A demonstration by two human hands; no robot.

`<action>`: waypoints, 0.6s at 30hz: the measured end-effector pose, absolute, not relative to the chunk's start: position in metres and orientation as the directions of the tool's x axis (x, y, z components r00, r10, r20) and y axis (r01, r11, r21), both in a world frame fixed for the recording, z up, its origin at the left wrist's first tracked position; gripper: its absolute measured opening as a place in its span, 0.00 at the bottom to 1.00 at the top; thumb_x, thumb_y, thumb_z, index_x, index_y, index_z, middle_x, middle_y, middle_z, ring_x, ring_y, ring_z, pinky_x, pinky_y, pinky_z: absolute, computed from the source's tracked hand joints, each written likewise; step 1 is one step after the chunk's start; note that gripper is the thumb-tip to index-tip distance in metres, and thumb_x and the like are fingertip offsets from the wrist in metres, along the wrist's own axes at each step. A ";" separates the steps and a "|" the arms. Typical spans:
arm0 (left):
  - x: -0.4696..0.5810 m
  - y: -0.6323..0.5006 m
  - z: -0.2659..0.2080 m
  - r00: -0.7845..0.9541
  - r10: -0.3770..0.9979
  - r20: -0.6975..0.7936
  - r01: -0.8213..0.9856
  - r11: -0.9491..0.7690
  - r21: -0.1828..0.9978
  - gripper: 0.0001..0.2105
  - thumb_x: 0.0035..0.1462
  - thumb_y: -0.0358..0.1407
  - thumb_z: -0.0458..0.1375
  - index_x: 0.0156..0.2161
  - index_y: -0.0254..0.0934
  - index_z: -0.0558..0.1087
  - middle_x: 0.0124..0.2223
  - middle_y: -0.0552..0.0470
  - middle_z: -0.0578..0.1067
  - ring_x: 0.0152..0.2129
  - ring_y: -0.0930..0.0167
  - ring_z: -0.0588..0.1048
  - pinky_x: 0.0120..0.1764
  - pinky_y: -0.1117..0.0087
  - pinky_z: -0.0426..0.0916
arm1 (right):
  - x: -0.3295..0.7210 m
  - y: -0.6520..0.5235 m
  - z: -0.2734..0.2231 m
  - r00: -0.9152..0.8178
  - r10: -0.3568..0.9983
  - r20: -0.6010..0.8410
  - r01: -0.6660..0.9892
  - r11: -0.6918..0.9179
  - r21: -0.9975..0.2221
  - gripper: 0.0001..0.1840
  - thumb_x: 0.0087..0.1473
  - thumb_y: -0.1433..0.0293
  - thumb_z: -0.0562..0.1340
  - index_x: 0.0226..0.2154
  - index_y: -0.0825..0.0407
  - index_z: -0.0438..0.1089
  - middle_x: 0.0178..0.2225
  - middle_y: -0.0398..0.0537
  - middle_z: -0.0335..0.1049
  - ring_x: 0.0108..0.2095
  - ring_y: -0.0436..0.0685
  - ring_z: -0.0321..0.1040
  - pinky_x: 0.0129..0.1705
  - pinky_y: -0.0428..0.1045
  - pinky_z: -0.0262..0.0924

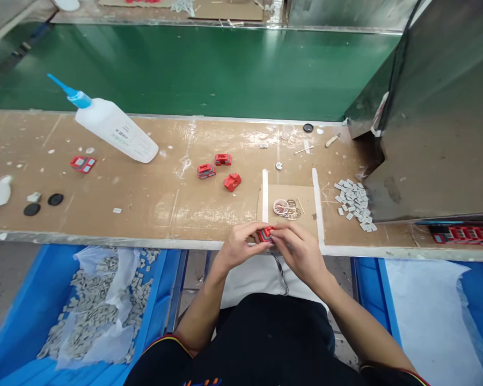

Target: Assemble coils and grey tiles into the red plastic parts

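Note:
Both hands meet over the front edge of the bench. Between the thumb and fingers of my left hand (243,244) is a small red plastic part (264,234) with grey bands. My right hand (300,249) pinches at its right side, fingertips against the part; whether they hold a smaller piece too is hidden. Just beyond them, a small round dish (280,207) and a scatter of thin rings (293,210) lie on a cardboard square. Similar red parts (222,159) sit farther off to the left.
A white glue bottle (116,131) lies on the cardboard-covered bench (153,214). Small grey tiles (354,202) are heaped beside a metal housing (438,118) at right. Blue bins (8,343) stand below, the left one holding many grey pieces. A green conveyor belt (209,69) runs behind.

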State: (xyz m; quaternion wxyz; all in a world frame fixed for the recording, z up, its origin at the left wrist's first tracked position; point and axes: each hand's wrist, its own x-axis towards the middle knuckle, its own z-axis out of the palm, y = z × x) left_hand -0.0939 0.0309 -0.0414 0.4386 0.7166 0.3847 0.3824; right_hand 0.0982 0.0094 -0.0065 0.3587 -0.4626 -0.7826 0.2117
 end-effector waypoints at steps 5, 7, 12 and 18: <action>-0.094 0.032 -0.037 0.418 0.869 0.266 0.236 -0.386 0.892 0.11 0.60 0.36 0.65 0.47 0.34 0.77 0.38 0.46 0.81 0.32 0.69 0.78 0.37 0.69 0.74 | 0.093 0.004 -0.010 -0.337 0.862 0.378 0.662 0.502 -0.556 0.10 0.66 0.74 0.57 0.36 0.49 0.72 0.36 0.51 0.74 0.37 0.57 0.71 0.37 0.52 0.69; -0.094 0.032 -0.036 0.422 0.867 0.266 0.231 -0.387 0.893 0.10 0.60 0.35 0.65 0.45 0.34 0.77 0.38 0.46 0.81 0.32 0.69 0.78 0.37 0.69 0.74 | 0.090 -0.003 -0.015 -0.342 0.861 0.377 0.690 0.502 -0.521 0.12 0.67 0.74 0.55 0.39 0.49 0.73 0.37 0.52 0.74 0.37 0.58 0.71 0.39 0.53 0.69; -0.094 0.032 -0.036 0.428 0.862 0.271 0.208 -0.386 0.899 0.09 0.61 0.34 0.64 0.45 0.34 0.77 0.39 0.45 0.81 0.33 0.69 0.78 0.37 0.70 0.74 | 0.089 -0.018 -0.025 -0.339 0.845 0.414 0.681 0.524 -0.511 0.18 0.66 0.77 0.53 0.52 0.49 0.72 0.47 0.58 0.74 0.50 0.64 0.71 0.51 0.60 0.70; -0.095 0.031 -0.040 0.408 0.865 0.294 0.189 -0.395 0.899 0.14 0.60 0.38 0.65 0.50 0.35 0.77 0.41 0.44 0.81 0.36 0.66 0.79 0.40 0.66 0.75 | 0.097 -0.006 -0.017 -0.261 0.907 0.332 0.611 0.421 -0.670 0.10 0.65 0.72 0.58 0.45 0.46 0.73 0.40 0.52 0.68 0.39 0.58 0.72 0.37 0.54 0.73</action>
